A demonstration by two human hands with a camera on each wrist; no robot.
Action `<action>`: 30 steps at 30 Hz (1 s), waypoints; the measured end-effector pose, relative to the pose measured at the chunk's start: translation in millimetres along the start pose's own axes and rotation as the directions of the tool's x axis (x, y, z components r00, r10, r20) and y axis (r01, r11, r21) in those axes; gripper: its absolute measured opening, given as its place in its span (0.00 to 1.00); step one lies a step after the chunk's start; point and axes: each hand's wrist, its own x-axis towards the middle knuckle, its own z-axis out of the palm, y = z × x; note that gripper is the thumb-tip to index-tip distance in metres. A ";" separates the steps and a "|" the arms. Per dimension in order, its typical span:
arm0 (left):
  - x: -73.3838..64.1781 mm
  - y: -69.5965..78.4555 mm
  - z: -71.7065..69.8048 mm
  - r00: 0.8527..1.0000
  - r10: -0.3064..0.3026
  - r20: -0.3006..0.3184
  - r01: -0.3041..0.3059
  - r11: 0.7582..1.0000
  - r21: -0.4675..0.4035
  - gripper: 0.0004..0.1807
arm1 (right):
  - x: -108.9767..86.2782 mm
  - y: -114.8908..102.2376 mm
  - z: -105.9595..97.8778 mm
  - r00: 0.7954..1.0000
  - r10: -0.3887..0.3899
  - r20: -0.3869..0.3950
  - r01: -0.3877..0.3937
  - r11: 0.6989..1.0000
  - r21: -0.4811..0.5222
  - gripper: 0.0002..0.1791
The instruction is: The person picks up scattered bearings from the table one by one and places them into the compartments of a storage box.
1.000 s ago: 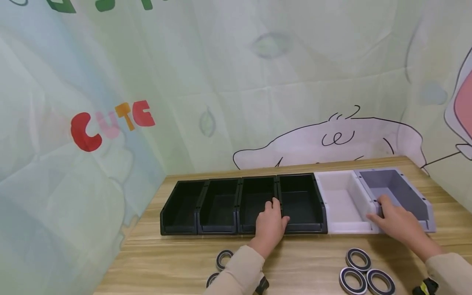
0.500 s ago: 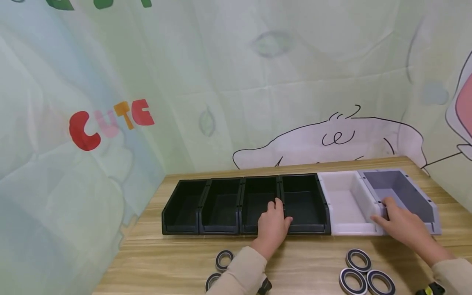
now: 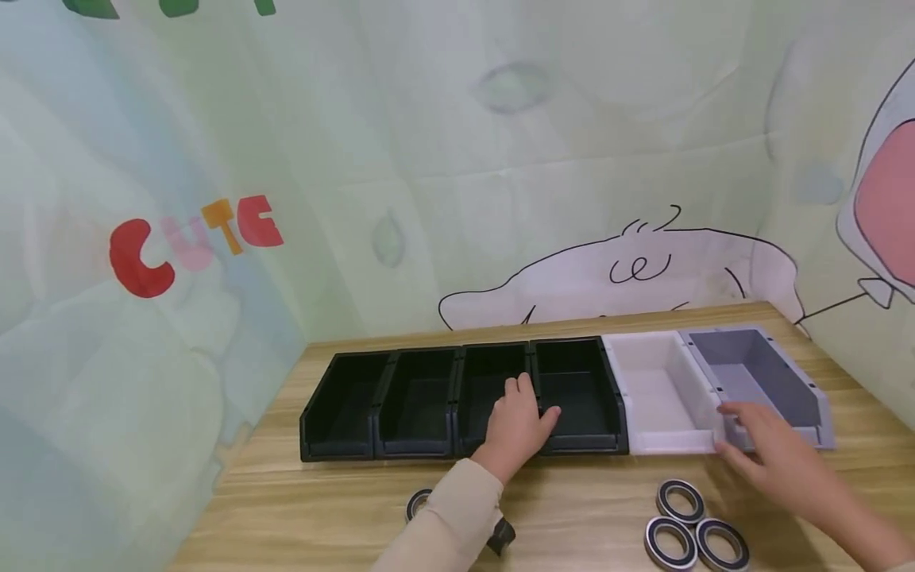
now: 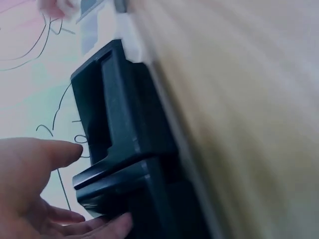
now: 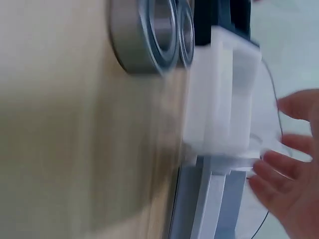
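Observation:
My left hand (image 3: 513, 429) is over the partition between the third black bin (image 3: 480, 373) and the rightmost black bin (image 3: 577, 397). In the left wrist view its thumb stands apart from the plastic, while the fingertips lie close to the partition; contact there is unclear. My right hand (image 3: 775, 461) is at the front of the seam between the white bin (image 3: 654, 389) and the grey bin (image 3: 782, 381). Its fingers (image 5: 271, 174) are spread with nothing held in the right wrist view.
Three ring-shaped bearings (image 3: 741, 548) lie grouped on the wooden table (image 3: 572, 516) in front of the white bin. Another bearing (image 3: 412, 504) is partly covered by the left sleeve (image 3: 450, 516). A printed curtain (image 3: 357, 262) hangs behind the bins.
The right hand has loosened from the seam between the white and grey bins and drawn slightly toward me. The left thumb has spread a little. The head view has shifted slightly.

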 end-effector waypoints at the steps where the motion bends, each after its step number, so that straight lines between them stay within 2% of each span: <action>1: 4.2 0.1 -1.6 1.000 -0.007 0.010 0.007 1.000 -0.009 0.37 | -4.6 -3.6 1.3 0.999 -0.043 0.015 0.043 0.999 -0.025 0.26; 4: 18.7 0.6 -4.9 0.997 -0.045 0.056 0.046 0.999 -0.022 0.36 | -16.9 -13.2 6.8 0.984 -0.136 0.113 0.144 0.987 -0.069 0.24; 6: 27.8 1.5 -4.9 0.994 -0.077 0.081 0.079 0.996 -0.029 0.35 | -23.3 -18.7 8.3 0.962 -0.115 0.248 0.131 0.990 -0.050 0.26; 7: 31.4 2.3 -4.1 0.991 -0.095 0.090 0.098 0.995 -0.028 0.34 | -26.1 -20.4 8.5 0.942 -0.093 0.323 0.109 0.993 -0.033 0.27; 8: 34.3 3.5 -3.0 0.989 -0.114 0.100 0.116 0.993 -0.024 0.34 | -28.5 -21.6 8.6 0.913 -0.053 0.405 0.063 0.998 -0.013 0.28; 11: 39.2 7.9 2.3 0.982 -0.151 0.112 0.152 0.988 0.006 0.33 | -35.5 -24.0 9.4 0.805 0.079 0.588 -0.092 0.996 -0.008 0.33; 12: 39.6 8.4 3.1 0.981 -0.163 0.109 0.161 0.987 0.021 0.32 | -36.2 -24.8 11.5 0.781 0.103 0.616 -0.121 0.993 -0.012 0.34; 14: 40.2 9.7 4.7 0.979 -0.179 0.099 0.174 0.983 0.053 0.31 | -38.0 -26.4 16.7 0.759 0.138 0.636 -0.161 0.987 -0.022 0.34; 20: 39.2 15.1 6.7 0.977 -0.195 0.083 0.186 0.977 0.100 0.30 | -44.6 -26.6 31.9 0.818 0.177 0.548 -0.157 0.984 -0.084 0.29; 25: 38.8 16.2 8.0 0.977 -0.203 0.069 0.194 0.974 0.120 0.30 | -49.5 -26.1 36.1 0.851 0.166 0.498 -0.132 0.986 -0.102 0.29; 28: 39.3 16.5 7.7 0.976 -0.208 0.061 0.198 0.971 0.134 0.30 | -48.6 -27.0 36.0 0.852 0.161 0.498 -0.124 0.987 -0.106 0.29; 30: 39.7 17.6 7.9 0.977 -0.207 0.059 0.197 0.971 0.137 0.31 | -47.7 -27.2 34.7 0.845 0.169 0.507 -0.132 0.985 -0.109 0.29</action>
